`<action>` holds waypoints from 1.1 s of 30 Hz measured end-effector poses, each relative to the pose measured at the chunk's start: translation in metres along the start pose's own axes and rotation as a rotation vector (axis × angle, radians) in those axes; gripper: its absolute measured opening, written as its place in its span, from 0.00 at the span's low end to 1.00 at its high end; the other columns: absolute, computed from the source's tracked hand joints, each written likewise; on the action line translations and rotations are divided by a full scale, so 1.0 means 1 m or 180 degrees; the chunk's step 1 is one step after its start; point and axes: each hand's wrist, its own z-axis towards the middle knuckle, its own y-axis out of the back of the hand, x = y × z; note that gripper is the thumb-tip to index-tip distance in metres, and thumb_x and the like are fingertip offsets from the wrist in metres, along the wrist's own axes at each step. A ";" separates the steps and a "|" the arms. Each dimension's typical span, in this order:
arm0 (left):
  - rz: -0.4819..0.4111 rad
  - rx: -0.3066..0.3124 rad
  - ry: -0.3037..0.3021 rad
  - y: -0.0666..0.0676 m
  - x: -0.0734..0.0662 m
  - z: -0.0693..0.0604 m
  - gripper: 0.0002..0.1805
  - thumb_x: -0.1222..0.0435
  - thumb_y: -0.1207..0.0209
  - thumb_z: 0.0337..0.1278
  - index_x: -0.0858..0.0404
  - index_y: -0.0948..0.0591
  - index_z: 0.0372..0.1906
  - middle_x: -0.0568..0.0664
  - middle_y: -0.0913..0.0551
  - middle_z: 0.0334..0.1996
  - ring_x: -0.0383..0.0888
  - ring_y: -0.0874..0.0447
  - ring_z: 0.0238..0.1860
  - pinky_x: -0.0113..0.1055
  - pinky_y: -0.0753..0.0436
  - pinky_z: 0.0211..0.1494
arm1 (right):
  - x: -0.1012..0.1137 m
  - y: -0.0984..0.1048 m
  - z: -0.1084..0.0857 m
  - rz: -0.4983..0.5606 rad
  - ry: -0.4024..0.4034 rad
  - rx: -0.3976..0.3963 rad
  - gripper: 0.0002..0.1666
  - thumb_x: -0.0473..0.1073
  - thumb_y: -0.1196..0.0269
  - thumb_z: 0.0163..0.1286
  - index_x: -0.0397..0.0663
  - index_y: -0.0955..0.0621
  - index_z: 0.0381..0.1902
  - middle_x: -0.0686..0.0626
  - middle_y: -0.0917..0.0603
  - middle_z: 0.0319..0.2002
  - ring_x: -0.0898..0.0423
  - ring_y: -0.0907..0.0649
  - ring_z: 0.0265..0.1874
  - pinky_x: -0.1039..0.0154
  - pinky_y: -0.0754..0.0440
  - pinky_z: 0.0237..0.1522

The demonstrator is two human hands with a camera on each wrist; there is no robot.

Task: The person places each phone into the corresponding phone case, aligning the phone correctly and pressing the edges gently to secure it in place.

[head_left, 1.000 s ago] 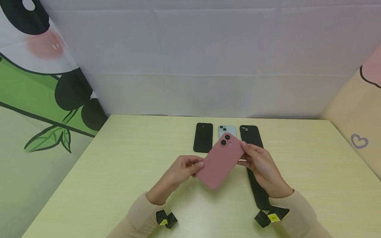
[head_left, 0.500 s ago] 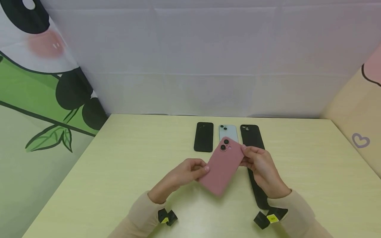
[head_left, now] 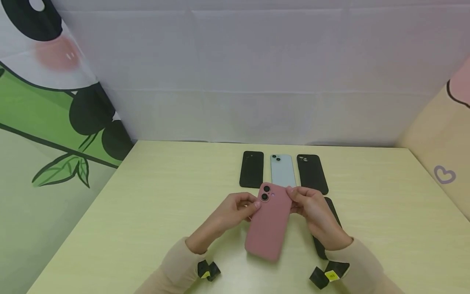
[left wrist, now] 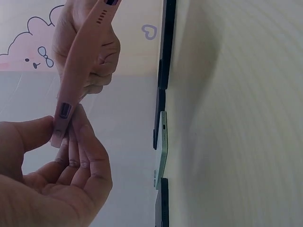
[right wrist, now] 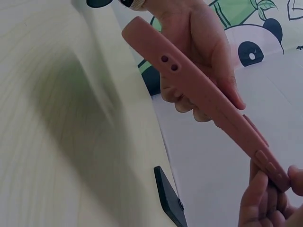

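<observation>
A pink phone case with two round lenses or openings at its top left is held over the table. My left hand pinches its left edge near the camera bump, thumb on the back. At the upper right corner, my right hand pinches it between thumb and fingers. In the left wrist view the pink case is seen edge-on and looks slightly bent. Side buttons show on the pink case in the right wrist view. Whether a phone sits inside cannot be told.
Behind the hands lie a black phone, a light blue phone and a black phone or case in a row. Another black slab lies partly under the right hand. The pale table ends at a white backdrop.
The pink case has come down toward me and turned more upright, uncovering more of the light blue phone. My right hand moved left and down; my left hand now pinches nearer the camera bump.
</observation>
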 end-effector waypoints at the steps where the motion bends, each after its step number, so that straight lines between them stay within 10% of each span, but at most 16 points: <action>1: 0.0020 -0.0012 0.0008 0.000 0.000 0.000 0.15 0.61 0.46 0.62 0.70 0.23 0.44 0.56 0.17 0.33 0.38 0.20 0.29 0.34 0.19 0.37 | 0.000 0.000 0.000 -0.0020 0.0004 0.0013 0.12 0.46 0.42 0.66 0.42 0.20 0.30 0.55 0.21 0.21 0.59 0.22 0.24 0.65 0.21 0.35; 14: -0.0261 -0.0472 0.0207 0.002 -0.004 -0.003 0.08 0.69 0.45 0.59 0.72 0.21 0.38 0.45 0.23 0.23 0.37 0.28 0.24 0.29 0.26 0.31 | 0.001 -0.004 0.000 -0.0133 0.0012 0.0412 0.24 0.50 0.42 0.65 0.32 0.24 0.46 0.54 0.19 0.30 0.59 0.20 0.33 0.64 0.20 0.42; 24: -0.0752 -0.1077 0.0262 0.017 -0.011 -0.004 0.10 0.64 0.44 0.60 0.68 0.23 0.40 0.44 0.21 0.24 0.39 0.24 0.27 0.30 0.24 0.34 | -0.007 -0.001 0.001 -0.0458 -0.0072 0.1301 0.20 0.44 0.39 0.62 0.33 0.26 0.46 0.53 0.18 0.34 0.58 0.18 0.36 0.59 0.19 0.42; 33: -0.0933 -0.1125 0.0449 0.019 -0.011 -0.001 0.11 0.64 0.46 0.61 0.69 0.23 0.41 0.44 0.21 0.24 0.40 0.24 0.28 0.31 0.25 0.36 | -0.009 -0.003 -0.001 -0.0476 -0.0025 0.1422 0.24 0.33 0.39 0.60 0.24 0.32 0.50 0.50 0.21 0.35 0.59 0.19 0.35 0.61 0.19 0.42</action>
